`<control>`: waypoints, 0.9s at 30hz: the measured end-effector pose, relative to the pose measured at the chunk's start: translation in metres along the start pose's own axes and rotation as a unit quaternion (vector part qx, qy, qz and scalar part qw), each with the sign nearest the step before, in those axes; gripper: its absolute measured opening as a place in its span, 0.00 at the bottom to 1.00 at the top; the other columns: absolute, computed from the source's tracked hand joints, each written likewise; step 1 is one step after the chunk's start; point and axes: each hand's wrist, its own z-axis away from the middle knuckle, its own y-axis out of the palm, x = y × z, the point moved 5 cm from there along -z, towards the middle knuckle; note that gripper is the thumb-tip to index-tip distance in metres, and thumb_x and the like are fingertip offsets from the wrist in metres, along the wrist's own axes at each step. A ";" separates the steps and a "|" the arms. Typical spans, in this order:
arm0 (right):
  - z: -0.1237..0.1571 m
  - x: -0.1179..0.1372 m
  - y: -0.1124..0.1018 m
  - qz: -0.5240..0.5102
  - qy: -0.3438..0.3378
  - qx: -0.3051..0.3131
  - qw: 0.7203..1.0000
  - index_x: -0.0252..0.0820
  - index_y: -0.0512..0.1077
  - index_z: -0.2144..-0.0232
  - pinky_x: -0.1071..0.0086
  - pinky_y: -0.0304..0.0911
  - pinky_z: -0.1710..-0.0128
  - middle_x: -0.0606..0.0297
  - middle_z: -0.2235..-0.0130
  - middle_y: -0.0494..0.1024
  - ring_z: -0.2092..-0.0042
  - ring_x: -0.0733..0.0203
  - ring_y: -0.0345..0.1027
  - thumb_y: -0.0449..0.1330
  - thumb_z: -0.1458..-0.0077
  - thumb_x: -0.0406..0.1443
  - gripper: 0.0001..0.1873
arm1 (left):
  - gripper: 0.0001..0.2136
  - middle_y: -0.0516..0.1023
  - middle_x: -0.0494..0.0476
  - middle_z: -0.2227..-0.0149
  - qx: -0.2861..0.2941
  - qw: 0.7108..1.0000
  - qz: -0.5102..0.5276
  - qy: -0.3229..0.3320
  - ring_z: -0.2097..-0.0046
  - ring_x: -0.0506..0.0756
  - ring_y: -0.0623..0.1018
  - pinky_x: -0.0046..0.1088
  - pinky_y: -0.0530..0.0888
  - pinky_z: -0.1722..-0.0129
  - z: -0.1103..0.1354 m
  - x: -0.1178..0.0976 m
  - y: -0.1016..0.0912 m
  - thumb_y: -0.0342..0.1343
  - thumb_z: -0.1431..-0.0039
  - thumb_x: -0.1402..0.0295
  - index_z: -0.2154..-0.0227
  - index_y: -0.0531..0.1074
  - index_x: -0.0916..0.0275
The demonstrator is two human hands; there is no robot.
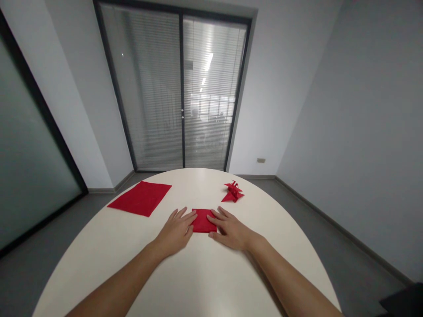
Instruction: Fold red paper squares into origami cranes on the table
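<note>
A small folded piece of red paper lies flat on the white table, squarish in outline. Against its left edge rests my left hand, fingers spread and fingertips touching the paper. My right hand lies over the right side, its fingers also spread, with fingertips on the paper and the thumb near the lower right corner. Neither hand grips anything. Behind my right hand stand folded red paper cranes, bunched so closely that I cannot tell them fully apart.
A larger sheet of red paper lies flat at the left of the round white table. Beyond the table's far edge is a glass door with blinds. A dark object shows at the lower right corner.
</note>
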 end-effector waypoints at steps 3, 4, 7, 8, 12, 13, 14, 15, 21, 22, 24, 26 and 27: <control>0.000 0.000 0.000 0.000 -0.002 -0.006 1.000 0.39 0.59 0.34 0.46 0.42 0.31 0.49 0.32 0.54 0.30 0.37 0.40 0.51 0.37 0.56 0.39 | 0.22 0.64 0.56 0.34 -0.018 1.000 -0.013 -0.016 0.31 0.65 0.58 0.53 0.52 0.33 0.001 0.002 -0.002 0.45 0.34 0.66 0.38 0.66 0.58; 0.000 0.000 0.000 0.000 -0.003 -0.009 1.000 0.39 0.59 0.34 0.46 0.42 0.32 0.49 0.32 0.55 0.30 0.37 0.41 0.52 0.37 0.55 0.38 | 0.22 0.63 0.57 0.33 -0.024 0.999 -0.016 -0.017 0.31 0.65 0.57 0.52 0.52 0.33 0.001 0.002 -0.003 0.46 0.34 0.66 0.38 0.66 0.59; 0.001 0.000 -0.001 -0.001 -0.006 -0.020 1.000 0.40 0.60 0.34 0.46 0.43 0.32 0.49 0.32 0.56 0.30 0.38 0.43 0.53 0.38 0.55 0.38 | 0.25 0.56 0.57 0.31 -0.032 0.999 -0.014 0.011 0.30 0.62 0.54 0.50 0.52 0.32 0.000 -0.002 -0.005 0.46 0.36 0.69 0.36 0.62 0.59; 0.001 0.000 -0.001 0.000 -0.006 -0.023 1.000 0.40 0.60 0.34 0.45 0.44 0.32 0.49 0.32 0.57 0.30 0.37 0.43 0.54 0.38 0.54 0.37 | 0.25 0.55 0.57 0.30 -0.027 0.999 -0.008 0.025 0.29 0.61 0.53 0.49 0.51 0.32 0.000 -0.004 -0.005 0.46 0.36 0.69 0.35 0.61 0.58; -0.001 0.005 -0.007 0.005 -0.010 -0.048 0.999 0.39 0.66 0.37 0.44 0.48 0.34 0.47 0.34 0.62 0.32 0.38 0.48 0.54 0.38 0.53 0.34 | 0.22 0.59 0.56 0.31 0.024 0.998 0.025 0.047 0.30 0.61 0.56 0.51 0.53 0.33 0.000 -0.008 -0.001 0.44 0.31 0.64 0.35 0.61 0.54; -0.001 0.007 -0.009 0.007 -0.016 -0.058 0.998 0.39 0.68 0.39 0.45 0.48 0.33 0.47 0.36 0.65 0.32 0.40 0.51 0.53 0.36 0.52 0.32 | 0.22 0.61 0.57 0.32 0.029 0.998 0.031 0.046 0.31 0.61 0.57 0.52 0.53 0.33 0.000 -0.008 -0.001 0.43 0.31 0.62 0.36 0.62 0.54; -0.002 0.009 -0.011 0.009 -0.025 -0.067 0.997 0.39 0.70 0.41 0.46 0.47 0.33 0.48 0.38 0.68 0.34 0.42 0.55 0.51 0.34 0.50 0.29 | 0.21 0.62 0.57 0.33 0.027 0.998 0.037 0.045 0.31 0.62 0.58 0.52 0.54 0.33 0.000 -0.009 -0.001 0.43 0.30 0.62 0.37 0.64 0.53; -0.002 0.011 -0.013 0.010 -0.033 -0.077 0.996 0.40 0.72 0.43 0.47 0.47 0.33 0.49 0.41 0.72 0.36 0.45 0.59 0.50 0.33 0.48 0.26 | 0.20 0.64 0.57 0.34 0.018 0.998 0.043 0.045 0.32 0.62 0.60 0.52 0.54 0.33 0.000 -0.009 -0.002 0.43 0.30 0.62 0.39 0.66 0.53; -0.002 0.010 -0.012 -0.003 -0.031 -0.046 0.998 0.41 0.71 0.42 0.47 0.49 0.34 0.50 0.38 0.69 0.34 0.41 0.54 0.58 0.39 0.48 0.28 | 0.15 0.74 0.58 0.42 -0.043 0.994 0.070 0.068 0.35 0.62 0.65 0.51 0.55 0.33 0.001 -0.014 -0.014 0.50 0.36 0.67 0.49 0.74 0.57; -0.001 0.010 -0.011 -0.006 -0.030 -0.036 0.999 0.41 0.70 0.40 0.46 0.49 0.34 0.49 0.37 0.67 0.33 0.40 0.52 0.59 0.40 0.48 0.30 | 0.15 0.73 0.58 0.41 -0.039 0.994 0.074 0.070 0.35 0.62 0.65 0.51 0.54 0.33 0.001 -0.015 -0.014 0.51 0.36 0.68 0.48 0.74 0.57; -0.001 0.009 -0.010 -0.014 -0.031 -0.025 0.999 0.41 0.68 0.39 0.46 0.47 0.33 0.50 0.36 0.65 0.32 0.40 0.49 0.59 0.41 0.49 0.32 | 0.18 0.69 0.58 0.37 -0.016 0.994 0.078 0.075 0.34 0.61 0.64 0.51 0.54 0.33 0.001 -0.017 -0.013 0.50 0.35 0.67 0.43 0.70 0.56; -0.001 0.009 -0.010 -0.022 -0.028 -0.019 0.999 0.42 0.67 0.38 0.47 0.45 0.32 0.51 0.34 0.63 0.31 0.42 0.47 0.56 0.39 0.50 0.31 | 0.21 0.65 0.58 0.35 0.016 0.994 0.076 0.082 0.33 0.59 0.63 0.51 0.54 0.33 0.001 -0.019 -0.010 0.48 0.33 0.65 0.38 0.65 0.55; -0.001 0.009 -0.009 -0.027 -0.024 -0.015 0.999 0.42 0.66 0.38 0.47 0.44 0.32 0.51 0.34 0.61 0.30 0.43 0.46 0.54 0.37 0.51 0.31 | 0.22 0.63 0.57 0.34 0.028 0.993 0.074 0.085 0.33 0.59 0.62 0.51 0.53 0.33 0.001 -0.019 -0.009 0.47 0.33 0.65 0.37 0.62 0.54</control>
